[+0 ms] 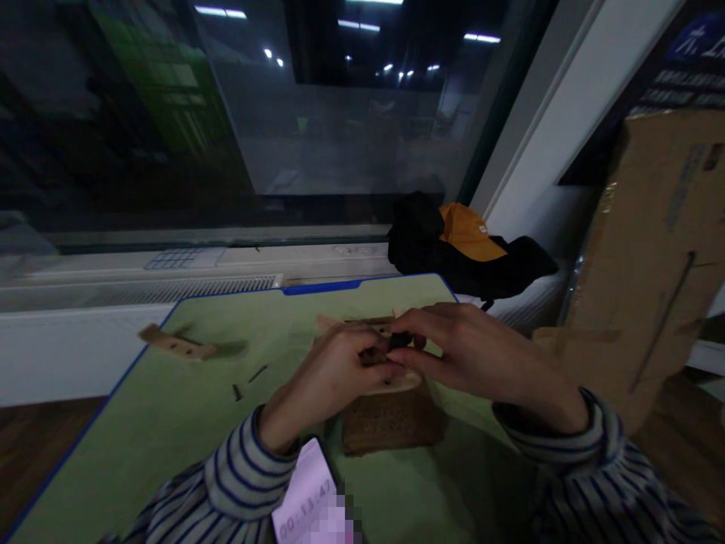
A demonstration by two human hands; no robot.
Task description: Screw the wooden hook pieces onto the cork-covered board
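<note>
Both hands meet over a brown block [392,431] with pale wooden pieces [416,382] on top. My right hand [461,340] is closed, its thumb and fingers pinching a small black part [399,341]. My left hand [334,366] is curled beside it, fingertips almost touching the right ones; what it grips is hidden behind the fingers. A curved wooden piece with two holes [177,345] lies at the table's left edge. Between it and my left wrist are a dark bolt [236,392] and a thin dark rod [257,374].
The green table [186,438] has a blue edge. A phone showing a timer [306,491] lies by my left sleeve. Beyond stand a radiator [204,289] and a window; an orange cap [471,233] rests on black cloth [526,261]. A large cardboard box [651,249] stands at right.
</note>
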